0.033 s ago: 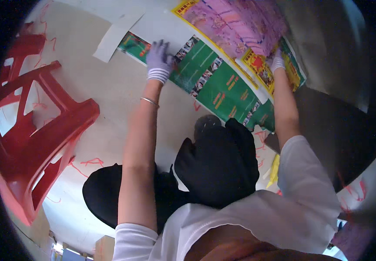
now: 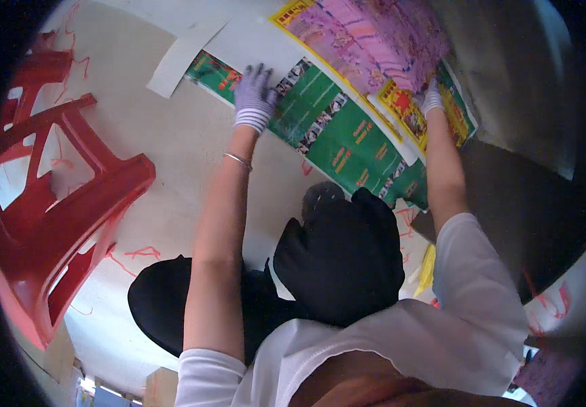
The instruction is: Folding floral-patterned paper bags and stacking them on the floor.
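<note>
My left hand (image 2: 255, 98), in a pale purple knit glove, lies flat with its fingers spread on the left part of a green printed sheet (image 2: 357, 139) on the floor. At the far right, my right hand (image 2: 432, 97), gloved the same way, reaches to the edge of a purple and pink textured bundle (image 2: 381, 34). It touches a yellow printed sheet (image 2: 401, 108) beside the bundle. Its fingertips merge with the bundle, so I cannot tell whether they grip anything. Under the bundle, yellow-edged printed sheeting overlaps the green sheet.
Red plastic stools (image 2: 69, 176) lie on their sides at the left. A white strip (image 2: 181, 64) lies beyond my left hand. A dark brown sheet (image 2: 510, 203) covers the floor at the right, near a yellow scrap (image 2: 427, 268). Red strands (image 2: 145, 252) are scattered about.
My left hand has shifted slightly to the right over the green sheet. My right hand stays by the purple bundle almost unmoved.
</note>
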Tool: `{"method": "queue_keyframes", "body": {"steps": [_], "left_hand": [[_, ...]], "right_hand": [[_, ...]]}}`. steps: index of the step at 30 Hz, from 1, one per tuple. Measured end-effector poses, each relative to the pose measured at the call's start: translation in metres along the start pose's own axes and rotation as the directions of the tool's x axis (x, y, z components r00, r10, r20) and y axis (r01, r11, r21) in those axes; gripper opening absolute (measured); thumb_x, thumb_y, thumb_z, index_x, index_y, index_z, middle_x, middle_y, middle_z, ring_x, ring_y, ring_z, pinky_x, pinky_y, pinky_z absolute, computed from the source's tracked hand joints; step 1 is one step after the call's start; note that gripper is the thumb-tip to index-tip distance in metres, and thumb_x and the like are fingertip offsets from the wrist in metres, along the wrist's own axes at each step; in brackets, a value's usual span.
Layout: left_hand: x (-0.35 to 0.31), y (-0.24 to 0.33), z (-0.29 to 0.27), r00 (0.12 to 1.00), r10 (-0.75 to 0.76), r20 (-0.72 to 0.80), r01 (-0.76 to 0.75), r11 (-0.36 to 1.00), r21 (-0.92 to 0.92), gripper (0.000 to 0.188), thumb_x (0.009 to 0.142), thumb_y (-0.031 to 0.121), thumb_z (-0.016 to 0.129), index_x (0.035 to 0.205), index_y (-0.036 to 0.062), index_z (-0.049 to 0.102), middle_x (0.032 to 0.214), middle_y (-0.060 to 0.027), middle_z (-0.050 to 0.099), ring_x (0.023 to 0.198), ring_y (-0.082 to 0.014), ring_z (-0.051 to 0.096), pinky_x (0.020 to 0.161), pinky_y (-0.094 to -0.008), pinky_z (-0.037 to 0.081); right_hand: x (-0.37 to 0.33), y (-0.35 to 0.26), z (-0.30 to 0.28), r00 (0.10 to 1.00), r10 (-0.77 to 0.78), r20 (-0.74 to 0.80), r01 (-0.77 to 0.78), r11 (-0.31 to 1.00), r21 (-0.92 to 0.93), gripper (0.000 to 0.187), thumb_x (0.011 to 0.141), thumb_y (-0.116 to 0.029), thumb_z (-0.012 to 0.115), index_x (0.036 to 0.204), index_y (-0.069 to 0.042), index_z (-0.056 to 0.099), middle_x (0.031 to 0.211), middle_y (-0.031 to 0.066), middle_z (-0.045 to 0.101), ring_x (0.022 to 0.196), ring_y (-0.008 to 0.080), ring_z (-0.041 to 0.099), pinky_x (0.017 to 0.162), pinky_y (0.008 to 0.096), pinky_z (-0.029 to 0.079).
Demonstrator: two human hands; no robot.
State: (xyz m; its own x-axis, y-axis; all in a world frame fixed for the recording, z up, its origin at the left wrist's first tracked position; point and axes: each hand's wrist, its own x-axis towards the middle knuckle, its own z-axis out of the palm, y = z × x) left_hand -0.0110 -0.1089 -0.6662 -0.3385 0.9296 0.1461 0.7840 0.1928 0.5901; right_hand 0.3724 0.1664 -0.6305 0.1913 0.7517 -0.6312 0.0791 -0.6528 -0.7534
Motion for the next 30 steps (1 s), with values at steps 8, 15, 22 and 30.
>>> {"method": "queue_keyframes", "body": {"steps": [8,15,22,30], "left_hand": [[0.024,0.112,0.025,0.930,0.169,0.326,-0.184,0.983,0.017,0.061,0.075,0.022,0.060,0.134,0.0189,0.042,0.147,-0.0061,0.026,0.138,-0.0275,0.021,0.107,-0.0552,0.022],[0.072,0.148,0.061,0.900,0.246,0.360,-0.307,0.944,0.122,0.063,0.078,0.028,0.062,0.136,0.0212,0.038,0.147,-0.0030,0.027,0.137,-0.0244,0.022,0.109,-0.0527,0.018],[0.091,0.154,0.100,0.905,0.264,0.334,-0.349,0.909,0.227,0.056,0.076,0.022,0.062,0.130,0.0263,0.048,0.145,0.0016,0.031,0.136,-0.0206,0.025,0.111,-0.0515,0.016],[0.090,0.156,0.107,0.900,0.234,0.368,-0.329,0.919,0.218,0.063,0.074,0.023,0.065,0.134,0.0237,0.044,0.149,0.0022,0.024,0.137,-0.0203,0.022,0.110,-0.0538,0.017]], "right_hand": [[0.054,-0.041,-0.063,0.939,0.039,0.342,-0.047,0.999,0.016,0.065,0.092,-0.056,0.028,0.144,-0.018,0.026,0.147,0.0032,0.030,0.133,0.0260,0.030,0.106,0.0448,0.030],[0.061,-0.027,-0.044,0.861,-0.004,0.508,0.031,0.998,-0.045,0.065,0.092,-0.056,0.028,0.144,-0.016,0.026,0.147,0.0048,0.030,0.132,0.0275,0.031,0.105,0.0451,0.031],[0.025,-0.046,-0.020,0.797,-0.055,0.602,0.133,0.987,-0.085,0.066,0.091,-0.056,0.030,0.143,-0.014,0.028,0.145,0.0070,0.031,0.131,0.0297,0.032,0.105,0.0454,0.031],[0.013,-0.042,-0.032,0.956,-0.044,0.291,0.025,0.997,0.070,0.053,0.096,-0.042,0.029,0.141,-0.014,0.032,0.145,0.0059,0.034,0.131,0.0251,0.033,0.106,0.0452,0.029]]}}
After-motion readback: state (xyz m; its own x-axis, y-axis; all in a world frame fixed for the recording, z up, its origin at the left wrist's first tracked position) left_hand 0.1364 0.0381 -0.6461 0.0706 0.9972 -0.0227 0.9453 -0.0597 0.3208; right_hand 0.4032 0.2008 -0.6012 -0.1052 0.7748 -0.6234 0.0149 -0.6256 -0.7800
